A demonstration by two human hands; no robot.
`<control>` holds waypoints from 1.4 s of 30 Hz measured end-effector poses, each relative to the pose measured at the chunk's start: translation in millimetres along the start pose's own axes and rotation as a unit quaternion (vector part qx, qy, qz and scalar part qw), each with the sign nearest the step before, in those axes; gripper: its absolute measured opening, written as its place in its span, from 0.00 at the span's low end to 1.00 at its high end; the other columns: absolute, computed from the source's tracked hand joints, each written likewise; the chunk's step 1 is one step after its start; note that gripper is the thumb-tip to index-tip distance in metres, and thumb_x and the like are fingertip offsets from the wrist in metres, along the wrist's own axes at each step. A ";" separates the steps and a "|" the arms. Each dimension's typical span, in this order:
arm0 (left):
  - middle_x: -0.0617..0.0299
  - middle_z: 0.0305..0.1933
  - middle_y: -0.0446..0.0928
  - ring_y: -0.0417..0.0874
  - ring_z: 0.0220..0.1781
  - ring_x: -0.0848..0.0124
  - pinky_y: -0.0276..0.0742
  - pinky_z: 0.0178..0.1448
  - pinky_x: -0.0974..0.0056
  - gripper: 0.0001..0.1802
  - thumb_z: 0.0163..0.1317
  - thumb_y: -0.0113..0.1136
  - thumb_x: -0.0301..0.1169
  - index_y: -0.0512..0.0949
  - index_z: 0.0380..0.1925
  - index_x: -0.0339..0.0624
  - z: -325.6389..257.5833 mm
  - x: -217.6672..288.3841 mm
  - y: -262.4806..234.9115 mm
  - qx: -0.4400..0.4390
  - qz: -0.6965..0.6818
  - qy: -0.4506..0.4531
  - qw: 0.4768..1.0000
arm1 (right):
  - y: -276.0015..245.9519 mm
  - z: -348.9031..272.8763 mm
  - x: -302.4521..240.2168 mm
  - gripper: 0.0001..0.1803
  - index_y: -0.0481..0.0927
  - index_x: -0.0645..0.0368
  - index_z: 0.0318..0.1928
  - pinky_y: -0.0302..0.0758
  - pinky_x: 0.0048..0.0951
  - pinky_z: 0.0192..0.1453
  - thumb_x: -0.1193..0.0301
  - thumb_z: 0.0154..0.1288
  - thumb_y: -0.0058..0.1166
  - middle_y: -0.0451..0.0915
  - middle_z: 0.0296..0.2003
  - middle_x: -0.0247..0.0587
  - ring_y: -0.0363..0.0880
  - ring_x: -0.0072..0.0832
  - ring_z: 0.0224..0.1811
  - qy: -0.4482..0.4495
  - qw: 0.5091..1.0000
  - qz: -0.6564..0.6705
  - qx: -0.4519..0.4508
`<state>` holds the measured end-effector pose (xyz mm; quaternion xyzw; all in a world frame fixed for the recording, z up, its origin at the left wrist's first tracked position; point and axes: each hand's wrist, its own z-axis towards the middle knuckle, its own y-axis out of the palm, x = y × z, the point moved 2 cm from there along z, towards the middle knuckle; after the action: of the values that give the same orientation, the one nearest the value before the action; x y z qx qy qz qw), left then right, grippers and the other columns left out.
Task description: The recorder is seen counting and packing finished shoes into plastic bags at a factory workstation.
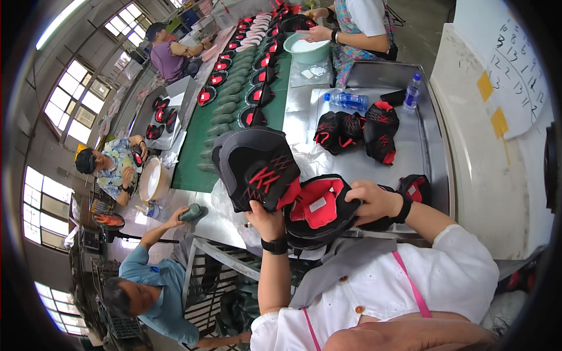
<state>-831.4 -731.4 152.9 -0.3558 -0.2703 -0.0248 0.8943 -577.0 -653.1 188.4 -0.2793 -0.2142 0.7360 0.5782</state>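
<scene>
My left hand (266, 219) grips the lower edge of a black shoe upper with red lacing (257, 167), holding it up in front of me. My right hand (374, 199) holds a second black upper with a red lining (319, 207), turned so its inside shows. The two uppers touch between my hands. Both wrists wear dark bands.
Several more black-and-red uppers (357, 131) lie on the metal table (430, 134) beside two plastic bottles (346, 100). A green conveyor (193, 158) carries green lasts and uppers away from me. Other people work along it; one at lower left holds a green last (190, 212). A pale green basin (307, 50) sits farther on.
</scene>
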 end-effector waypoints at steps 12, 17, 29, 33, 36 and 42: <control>0.55 0.45 0.75 0.76 0.45 0.68 0.69 0.51 0.66 0.23 0.59 0.51 0.38 0.70 0.47 0.29 14.6 59.3 29.5 -0.374 -0.547 -0.022 0.749 | -51.3 -17.0 30.2 0.31 0.78 0.60 0.41 0.67 0.39 0.56 0.64 0.31 0.74 0.43 0.65 0.53 0.65 0.45 0.52 0.237 0.940 0.239 -0.056; 0.58 0.33 0.76 0.75 0.33 0.74 0.71 0.36 0.68 0.26 0.67 0.34 0.45 0.74 0.32 0.32 32.8 73.4 53.7 -0.157 -0.451 -0.158 0.864 | -41.9 -51.9 23.9 0.27 0.78 0.60 0.36 0.68 0.38 0.55 0.62 0.32 0.74 0.57 0.55 0.51 0.67 0.43 0.51 0.144 0.989 -0.040 0.012; 0.50 0.36 0.74 0.77 0.40 0.56 0.72 0.41 0.58 0.17 0.58 0.55 0.29 0.69 0.45 0.31 55.0 94.2 152.0 -0.332 -0.532 -0.098 0.772 | -74.1 -120.4 49.3 0.39 0.67 0.65 0.55 0.58 0.34 0.64 0.57 0.44 0.62 0.57 0.61 0.48 0.58 0.36 0.64 0.487 0.808 0.021 0.331; 0.50 0.46 0.72 0.75 0.46 0.66 0.72 0.46 0.64 0.27 0.62 0.52 0.38 0.62 0.55 0.31 26.3 76.8 232.5 -0.469 -0.353 -0.095 0.804 | -71.9 -183.6 59.8 0.22 0.69 0.62 0.53 0.71 0.34 0.53 0.62 0.63 0.47 0.74 0.48 0.42 0.74 0.32 0.48 0.460 0.614 0.340 0.544; 0.49 0.54 0.69 0.71 0.55 0.68 0.68 0.53 0.67 0.33 0.64 0.48 0.47 0.58 0.60 0.33 12.0 79.4 221.4 -0.388 -0.403 -0.087 0.824 | -66.8 -162.6 56.5 0.24 0.68 0.61 0.54 0.69 0.36 0.57 0.58 0.64 0.45 0.74 0.50 0.42 0.73 0.35 0.52 0.394 0.430 0.507 0.635; 0.56 0.55 0.69 0.70 0.54 0.71 0.65 0.59 0.66 0.31 0.57 0.60 0.32 0.60 0.58 0.33 -12.7 95.9 96.1 -0.428 -0.640 -0.222 0.599 | 1.2 -87.8 48.5 0.27 0.64 0.63 0.57 0.66 0.32 0.59 0.59 0.63 0.47 0.71 0.51 0.40 0.71 0.29 0.53 0.486 0.631 0.525 0.299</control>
<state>-721.0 -653.9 133.4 -0.4279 -0.5771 -0.6240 0.3074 -528.4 -607.0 113.7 -0.4735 0.5128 0.6965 0.1663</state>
